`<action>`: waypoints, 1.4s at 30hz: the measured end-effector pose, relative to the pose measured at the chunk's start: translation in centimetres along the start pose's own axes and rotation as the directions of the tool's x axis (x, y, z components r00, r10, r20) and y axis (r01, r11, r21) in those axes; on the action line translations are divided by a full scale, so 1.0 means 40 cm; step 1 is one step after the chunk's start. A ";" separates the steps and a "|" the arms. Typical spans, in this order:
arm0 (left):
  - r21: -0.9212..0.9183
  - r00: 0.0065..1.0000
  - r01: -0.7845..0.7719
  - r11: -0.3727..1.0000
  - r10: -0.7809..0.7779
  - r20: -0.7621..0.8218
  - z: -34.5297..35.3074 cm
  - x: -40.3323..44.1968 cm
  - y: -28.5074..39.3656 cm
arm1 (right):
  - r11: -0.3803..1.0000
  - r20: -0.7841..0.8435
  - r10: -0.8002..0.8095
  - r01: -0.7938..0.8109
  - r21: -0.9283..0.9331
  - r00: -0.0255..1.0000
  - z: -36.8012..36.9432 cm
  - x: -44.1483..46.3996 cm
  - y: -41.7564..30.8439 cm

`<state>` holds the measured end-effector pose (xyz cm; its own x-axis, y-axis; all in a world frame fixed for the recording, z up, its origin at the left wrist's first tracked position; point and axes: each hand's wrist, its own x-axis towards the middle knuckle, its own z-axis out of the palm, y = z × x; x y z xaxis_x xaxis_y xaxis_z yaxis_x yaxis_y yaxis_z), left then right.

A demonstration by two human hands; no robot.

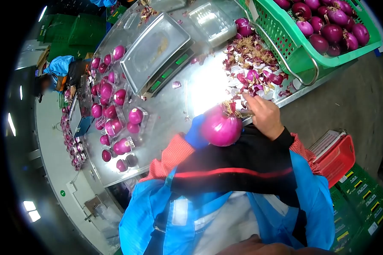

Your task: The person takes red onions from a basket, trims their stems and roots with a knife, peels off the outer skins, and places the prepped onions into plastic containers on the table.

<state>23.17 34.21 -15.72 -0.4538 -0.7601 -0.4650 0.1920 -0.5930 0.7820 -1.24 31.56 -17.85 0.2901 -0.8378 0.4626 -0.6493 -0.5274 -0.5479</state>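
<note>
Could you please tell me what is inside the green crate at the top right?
The green crate holds purple onions, heaped together. Only the upper ones show; whatever lies beneath them is covered, and the crate's far end runs out of the picture.

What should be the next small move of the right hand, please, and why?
Probably the right hand should pull the dry tuft off the red onion. The tuft stands on the onion's top, the right hand is close beside it, the blue-gloved left hand holds the onion, and similar scraps lie in the peelings pile.
</note>
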 end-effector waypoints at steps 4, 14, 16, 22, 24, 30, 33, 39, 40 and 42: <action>-0.508 0.977 0.002 0.861 0.108 0.186 0.022 -0.022 0.012 | 0.938 -0.057 0.332 -0.336 -0.081 0.942 -0.001 -0.079 0.126; -0.225 0.967 -0.250 0.942 0.230 -0.111 0.111 0.035 0.147 | 0.780 0.257 0.311 -0.400 0.482 0.915 -0.103 0.091 -0.087; -0.077 0.955 -0.295 0.952 0.292 -0.053 0.101 0.048 0.157 | 0.726 0.221 0.300 -0.373 0.578 0.928 -0.093 0.109 -0.084; 0.016 0.949 -0.311 0.950 0.311 -0.046 0.100 0.056 0.138 | 0.686 0.294 0.459 -0.545 0.483 0.838 -0.075 0.141 -0.063; -0.011 0.956 -0.291 0.957 0.291 -0.022 0.106 0.046 0.127 | 0.727 0.114 0.475 -0.462 0.508 0.873 -0.013 0.120 -0.032; -0.020 0.934 -0.355 0.935 0.355 0.047 0.113 0.043 0.147 | 0.019 0.549 0.422 -0.612 0.791 0.722 -0.051 0.090 0.013; 0.005 0.943 -0.328 0.945 0.327 0.059 0.111 0.045 0.149 | 0.498 0.280 0.269 -0.382 0.779 0.921 -0.069 0.117 -0.026; 0.187 0.926 -0.376 0.907 0.362 0.108 0.082 0.068 0.138 | 0.237 0.524 0.185 -0.555 0.797 0.832 -0.153 0.104 -0.034; 0.223 0.925 -0.381 0.897 0.369 0.096 0.080 0.067 0.134 | 0.086 0.618 0.093 -0.624 0.776 0.781 -0.173 0.094 -0.042; 0.245 0.924 -0.379 0.892 0.381 0.041 0.072 0.073 0.125 | -0.150 0.579 0.180 -0.560 0.815 0.795 -0.170 0.081 -0.039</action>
<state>20.30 29.77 -11.97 -0.3819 -0.9171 -0.1143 0.1301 -0.1758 0.9758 -4.08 30.63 -10.76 0.5206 -0.8432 -0.1345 0.5080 0.4324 -0.7450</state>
